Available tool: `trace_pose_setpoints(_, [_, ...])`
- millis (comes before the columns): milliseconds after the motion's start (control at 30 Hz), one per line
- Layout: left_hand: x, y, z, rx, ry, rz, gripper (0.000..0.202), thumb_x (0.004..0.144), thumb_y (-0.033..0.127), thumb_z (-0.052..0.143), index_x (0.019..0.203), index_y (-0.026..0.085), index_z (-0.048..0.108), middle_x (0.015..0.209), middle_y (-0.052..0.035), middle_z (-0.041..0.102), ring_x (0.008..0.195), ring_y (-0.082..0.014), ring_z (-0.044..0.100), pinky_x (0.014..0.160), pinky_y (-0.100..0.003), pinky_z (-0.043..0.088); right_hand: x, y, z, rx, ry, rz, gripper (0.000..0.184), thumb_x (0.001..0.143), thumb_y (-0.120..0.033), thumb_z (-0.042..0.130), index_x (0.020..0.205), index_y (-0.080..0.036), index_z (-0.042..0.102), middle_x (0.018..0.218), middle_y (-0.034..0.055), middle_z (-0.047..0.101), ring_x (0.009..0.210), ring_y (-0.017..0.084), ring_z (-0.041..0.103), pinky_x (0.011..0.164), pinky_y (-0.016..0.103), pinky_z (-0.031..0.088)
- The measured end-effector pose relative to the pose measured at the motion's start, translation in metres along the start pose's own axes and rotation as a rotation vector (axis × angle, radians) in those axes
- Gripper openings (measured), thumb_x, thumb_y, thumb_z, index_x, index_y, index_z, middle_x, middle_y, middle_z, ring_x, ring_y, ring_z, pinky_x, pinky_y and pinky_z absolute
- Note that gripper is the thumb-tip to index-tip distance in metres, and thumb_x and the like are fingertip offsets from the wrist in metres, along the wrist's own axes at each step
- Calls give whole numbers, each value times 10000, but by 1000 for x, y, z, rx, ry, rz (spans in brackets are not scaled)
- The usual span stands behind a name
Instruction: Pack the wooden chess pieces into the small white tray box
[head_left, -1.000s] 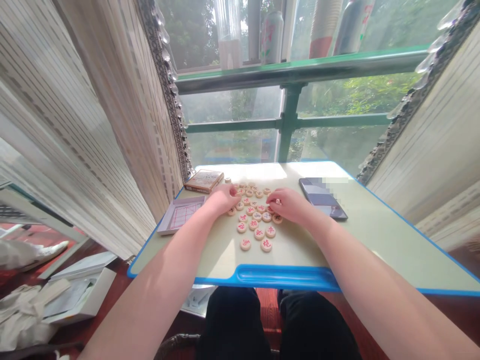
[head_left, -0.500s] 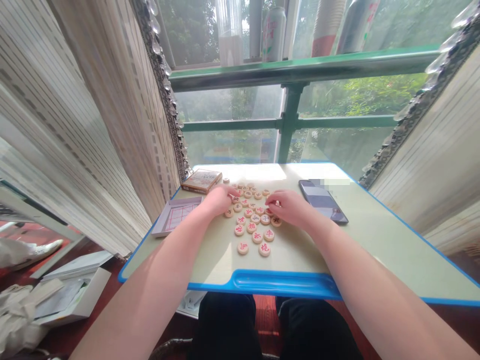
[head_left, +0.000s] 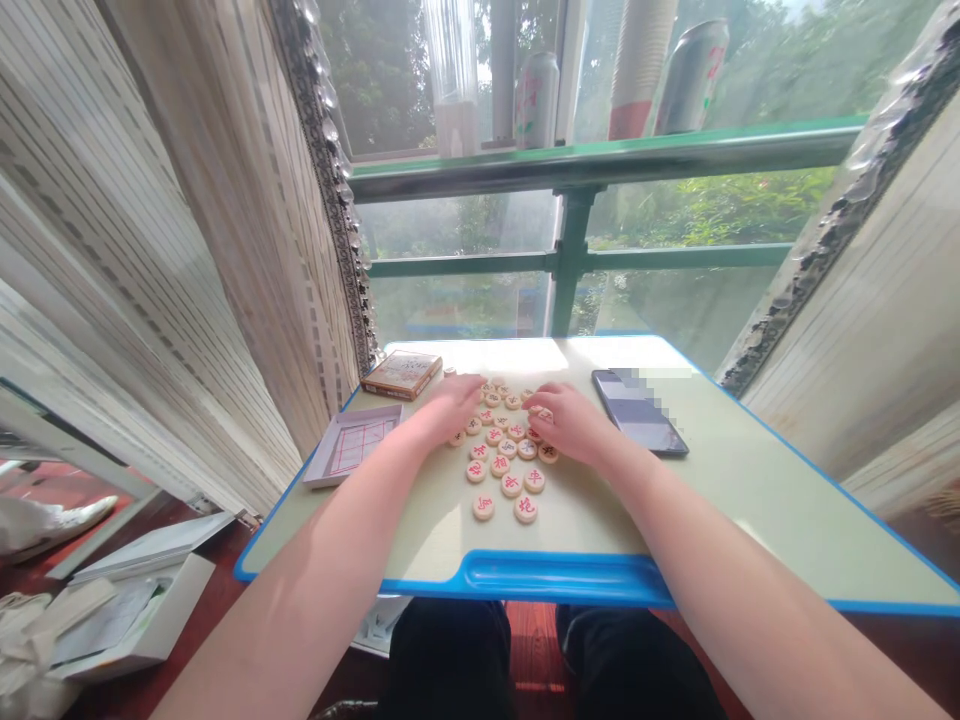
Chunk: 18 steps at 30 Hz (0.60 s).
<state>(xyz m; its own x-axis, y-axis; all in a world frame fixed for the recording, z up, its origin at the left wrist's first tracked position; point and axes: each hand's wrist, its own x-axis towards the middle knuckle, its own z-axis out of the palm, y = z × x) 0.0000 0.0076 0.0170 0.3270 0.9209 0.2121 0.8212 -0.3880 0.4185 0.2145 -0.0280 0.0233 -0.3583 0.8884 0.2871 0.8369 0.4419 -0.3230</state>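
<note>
Round wooden Chinese chess pieces (head_left: 500,464) with red or dark characters lie loosely spread, face up, on the small table (head_left: 720,520). At the left side of the spread, my left hand (head_left: 448,408) lies low with its fingers stretched forward over the far pieces, covering some of them. On the opposite side, my right hand (head_left: 571,420) rests over the pieces with its fingers apart. Pieces partly show beneath its fingers, and none is lifted. Two red-marked pieces sit nearest me, a horse piece (head_left: 484,507) and a cannon piece (head_left: 526,509).
A brown flat box (head_left: 402,374) stands at the far left, with a shallow tray (head_left: 330,462) showing a red grid in front of it. A phone (head_left: 639,412) lies right of my right hand. Blue edging with a groove (head_left: 566,573) runs along the near side. Curtains hang on both sides.
My left fingers have straightened and reach over the far pieces. The right-hand fingers have spread from a more bunched pose. The whole view has shifted slightly.
</note>
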Motion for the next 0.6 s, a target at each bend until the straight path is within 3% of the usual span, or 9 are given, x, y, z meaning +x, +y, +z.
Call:
trace_pose_setpoints(100, [6, 4, 4, 67, -127, -21, 543, 907, 467, 328, 1367, 198, 433, 1479, -66, 368, 1384, -218, 283, 1118, -357, 240, 5, 3, 4, -55, 48, 35, 303, 837, -222, 482, 1056, -182, 689, 1141, 94, 627, 1065, 260, 515, 973, 366, 375])
trace_pose_setpoints(200, [9, 9, 5, 82, -211, -22, 599, 903, 553, 257, 1357, 206, 437, 1498, -77, 325, 1401, -234, 238, 1118, -404, 219, 12, 8, 8, -48, 68, 90, 368, 883, -269, 431, 1168, -161, 636, 1258, 98, 581, 1176, 259, 470, 1034, 365, 329])
trace_pose_setpoints(333, [5, 16, 5, 71, -210, 27, 547, 902, 533, 269, 1285, 230, 514, 1457, -60, 406, 1359, -230, 330, 1102, -389, 252, 16, 15, 12, 42, 23, 159, 440, 911, -272, 367, 1290, -126, 535, 1385, 110, 488, 1277, 227, 420, 1063, 332, 311])
trace_pose_setpoints(600, [2, 23, 3, 76, -106, 51, 426, 923, 402, 282, 1127, 214, 606, 1203, -71, 629, 1095, -205, 574, 942, -295, 419, 16, 18, 13, 111, -25, 223, 430, 891, -242, 374, 1274, -140, 541, 1282, 103, 589, 1154, 223, 550, 968, 315, 405])
